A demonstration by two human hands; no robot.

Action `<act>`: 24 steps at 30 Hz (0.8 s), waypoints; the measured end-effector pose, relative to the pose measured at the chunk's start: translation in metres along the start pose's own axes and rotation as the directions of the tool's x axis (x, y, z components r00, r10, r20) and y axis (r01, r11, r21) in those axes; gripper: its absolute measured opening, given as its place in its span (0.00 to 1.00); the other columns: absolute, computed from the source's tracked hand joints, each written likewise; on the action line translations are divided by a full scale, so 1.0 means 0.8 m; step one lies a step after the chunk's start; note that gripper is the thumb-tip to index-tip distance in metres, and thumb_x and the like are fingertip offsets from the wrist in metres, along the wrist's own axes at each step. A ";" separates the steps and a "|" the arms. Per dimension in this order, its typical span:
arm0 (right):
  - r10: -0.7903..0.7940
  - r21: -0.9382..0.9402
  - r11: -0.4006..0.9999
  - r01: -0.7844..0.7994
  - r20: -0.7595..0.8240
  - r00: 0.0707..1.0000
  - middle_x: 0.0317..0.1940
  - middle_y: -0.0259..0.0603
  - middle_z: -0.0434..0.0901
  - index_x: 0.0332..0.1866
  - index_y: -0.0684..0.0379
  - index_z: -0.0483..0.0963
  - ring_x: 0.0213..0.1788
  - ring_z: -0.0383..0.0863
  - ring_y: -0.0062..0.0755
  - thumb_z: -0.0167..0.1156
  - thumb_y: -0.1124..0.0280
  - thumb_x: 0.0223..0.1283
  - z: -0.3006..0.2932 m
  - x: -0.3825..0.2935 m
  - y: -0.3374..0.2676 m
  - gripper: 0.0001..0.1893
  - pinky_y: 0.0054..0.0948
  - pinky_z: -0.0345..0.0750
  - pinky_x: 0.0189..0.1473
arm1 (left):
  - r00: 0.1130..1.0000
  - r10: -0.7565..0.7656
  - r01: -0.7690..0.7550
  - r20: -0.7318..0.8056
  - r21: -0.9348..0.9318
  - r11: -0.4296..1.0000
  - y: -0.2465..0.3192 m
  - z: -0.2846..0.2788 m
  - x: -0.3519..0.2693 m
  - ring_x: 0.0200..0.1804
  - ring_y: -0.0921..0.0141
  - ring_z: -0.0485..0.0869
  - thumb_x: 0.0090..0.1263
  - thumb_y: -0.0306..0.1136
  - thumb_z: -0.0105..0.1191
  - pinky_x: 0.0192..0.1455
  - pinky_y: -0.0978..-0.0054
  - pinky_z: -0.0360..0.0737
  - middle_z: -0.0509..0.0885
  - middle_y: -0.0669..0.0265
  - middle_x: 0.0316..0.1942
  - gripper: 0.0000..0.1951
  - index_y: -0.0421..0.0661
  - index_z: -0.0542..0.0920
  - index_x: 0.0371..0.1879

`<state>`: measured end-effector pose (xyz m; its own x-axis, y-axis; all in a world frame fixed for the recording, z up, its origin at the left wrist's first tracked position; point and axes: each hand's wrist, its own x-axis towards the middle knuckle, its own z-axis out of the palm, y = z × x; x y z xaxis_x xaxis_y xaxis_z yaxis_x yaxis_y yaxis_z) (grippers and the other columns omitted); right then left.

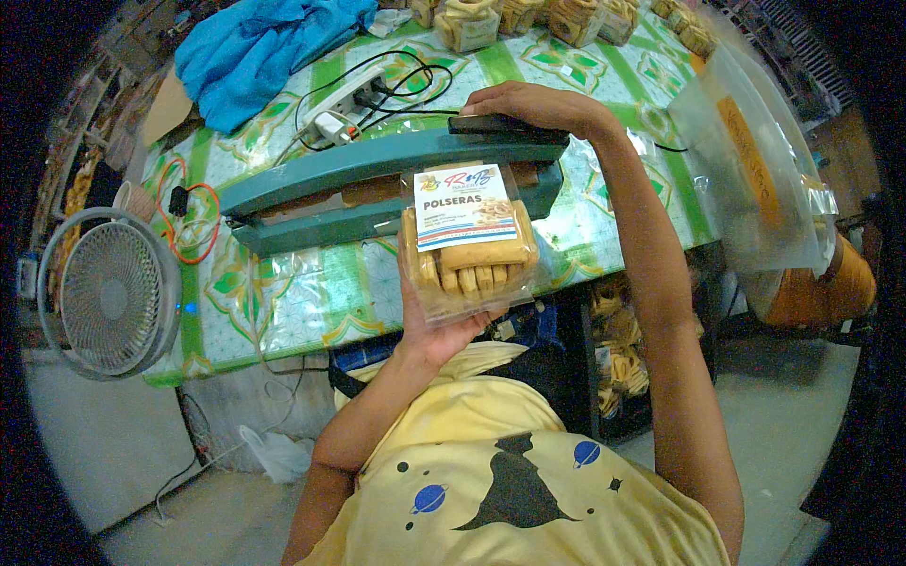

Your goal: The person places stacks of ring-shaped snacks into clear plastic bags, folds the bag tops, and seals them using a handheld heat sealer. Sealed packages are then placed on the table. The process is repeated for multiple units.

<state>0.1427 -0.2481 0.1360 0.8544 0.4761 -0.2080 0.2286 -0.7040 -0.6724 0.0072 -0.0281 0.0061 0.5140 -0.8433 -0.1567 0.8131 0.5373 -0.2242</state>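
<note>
My left hand supports a clear plastic bag of ring-shaped biscuits from below and behind, and most of its fingers are hidden. A white printed label faces up near the bag's top. Behind the bag lies a teal hand impulse sealer, its long upper arm slightly raised over the base. The bag's upper end overlaps the gap in front of the jaws; whether any film lies between them cannot be told. My right hand is over the sealer's black handle, fingers curled across it.
A power strip with plugs and black cables lies behind the sealer. Blue cloth, a round fan and an orange cable are leftward. Packed biscuits line the back; a translucent plastic bin stands right. A patterned cover lies over the table.
</note>
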 end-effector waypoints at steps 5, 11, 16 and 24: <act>0.100 -0.012 0.995 -0.100 -0.023 0.995 0.40 0.37 0.80 0.51 0.57 0.79 0.43 0.77 0.25 0.48 0.48 0.70 0.003 0.000 0.006 0.23 0.27 0.72 0.52 | 0.993 0.043 -0.045 0.113 0.017 0.999 -0.003 -0.003 0.002 0.68 0.47 0.66 0.66 0.64 0.47 0.50 0.53 0.86 0.57 0.48 0.73 0.45 0.50 0.50 0.75; -0.019 -0.046 0.999 0.017 -0.036 0.999 0.38 0.34 0.80 0.50 0.54 0.79 0.40 0.76 0.23 0.48 0.48 0.70 0.002 0.007 0.019 0.22 0.26 0.72 0.49 | 0.993 0.055 -0.052 0.101 -0.030 0.998 -0.002 -0.008 0.000 0.71 0.48 0.61 0.66 0.60 0.51 0.50 0.50 0.86 0.55 0.49 0.73 0.44 0.51 0.50 0.75; 0.143 0.016 0.990 -0.143 0.016 0.990 0.36 0.33 0.79 0.48 0.54 0.80 0.38 0.75 0.22 0.49 0.48 0.70 0.002 0.009 0.020 0.22 0.26 0.72 0.47 | 0.994 0.061 -0.058 0.093 -0.035 0.998 -0.001 -0.013 -0.001 0.71 0.47 0.60 0.68 0.56 0.52 0.56 0.47 0.82 0.55 0.51 0.74 0.42 0.51 0.50 0.75; 0.176 0.004 0.984 -0.176 0.000 0.984 0.35 0.33 0.79 0.46 0.53 0.80 0.38 0.75 0.24 0.49 0.46 0.69 0.003 0.012 0.018 0.22 0.26 0.71 0.47 | 0.993 0.038 -0.027 0.114 -0.097 0.995 0.001 -0.013 0.001 0.71 0.47 0.60 0.67 0.55 0.54 0.57 0.48 0.82 0.54 0.52 0.74 0.43 0.51 0.49 0.75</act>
<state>0.1527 -0.2527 0.1222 0.8813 0.3452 -0.3229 0.0731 -0.7745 -0.6283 0.0053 -0.0287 -0.0042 0.5722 -0.8183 -0.0544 0.7686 0.5582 -0.3125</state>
